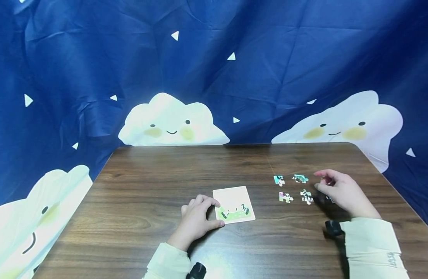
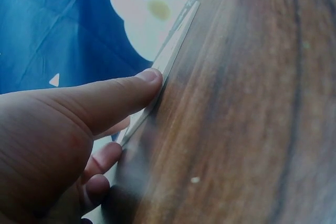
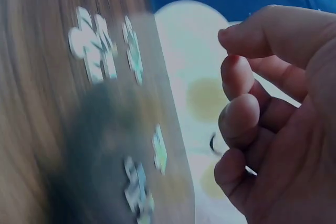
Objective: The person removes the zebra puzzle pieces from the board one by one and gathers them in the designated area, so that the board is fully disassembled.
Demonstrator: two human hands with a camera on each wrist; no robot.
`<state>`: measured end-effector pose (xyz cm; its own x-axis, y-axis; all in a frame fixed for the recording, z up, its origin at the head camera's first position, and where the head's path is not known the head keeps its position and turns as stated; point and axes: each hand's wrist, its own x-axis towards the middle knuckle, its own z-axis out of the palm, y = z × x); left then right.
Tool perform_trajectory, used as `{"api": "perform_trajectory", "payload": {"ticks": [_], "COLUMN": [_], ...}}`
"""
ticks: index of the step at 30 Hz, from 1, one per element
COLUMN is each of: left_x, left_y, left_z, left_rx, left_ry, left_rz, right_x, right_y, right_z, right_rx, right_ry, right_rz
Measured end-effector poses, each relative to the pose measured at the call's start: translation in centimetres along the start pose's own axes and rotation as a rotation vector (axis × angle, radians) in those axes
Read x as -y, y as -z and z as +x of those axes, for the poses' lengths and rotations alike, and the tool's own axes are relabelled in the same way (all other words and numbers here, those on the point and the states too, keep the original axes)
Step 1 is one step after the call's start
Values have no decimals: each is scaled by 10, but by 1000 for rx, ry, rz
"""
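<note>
- Sleeves, pale cream, lie nearest the head camera, each with a dark wrist-worn camera at the cuff.
- Behind everything hangs a dark blue backdrop printed with smiling white clouds and small white triangles — it wraps round both sides.
- Under the hands lies a dark wood-grain table.
- Near the table's middle lies a puzzle board, white, with a green strip of picture already filled along its near edge.
- At that board's left edge the left hand pinches it; the left wrist view alone shows the thumb pressed to the thin edge.
- Over to the right, the right hand hovers, fingers curled; the right wrist view shows them holding nothing.
- Loose puzzle pieces lie in a small cluster just left of that hand — blurred in the wrist view.
</note>
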<state>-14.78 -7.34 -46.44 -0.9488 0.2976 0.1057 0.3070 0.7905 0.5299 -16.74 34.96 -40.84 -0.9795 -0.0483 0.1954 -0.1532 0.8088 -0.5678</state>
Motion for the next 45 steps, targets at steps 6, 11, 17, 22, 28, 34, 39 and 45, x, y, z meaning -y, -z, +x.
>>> {"api": "perform_trajectory", "payload": {"ticks": [6,11,17,22,28,34,39,45], "left_x": [0,0,0,-1,1,3,3,3], "left_y": [1,1,1,1,1,0,-1,-1], "left_z": [0,0,1,0,0,1,2,2], "left_rx": [3,8,12,5,-1,-6,-14,-25], "left_ry": [0,-6,-14,-20,-27,-34,-35,-38], "left_rz": [-4,0,13,5,10,12,6,-6], "right_x": [30,58,84,103,130,152,156,156], "right_y": [-18,-36,-55,-69,-94,-122,-133,-137], "right_z": [7,9,8,6,0,-6,-8,-8], "right_rx": [29,64,128,166,257,377,384,367], "right_ry": [47,87,171,210,280,354,378,378], "right_rz": [14,58,92,94,141,162,119,107]}}
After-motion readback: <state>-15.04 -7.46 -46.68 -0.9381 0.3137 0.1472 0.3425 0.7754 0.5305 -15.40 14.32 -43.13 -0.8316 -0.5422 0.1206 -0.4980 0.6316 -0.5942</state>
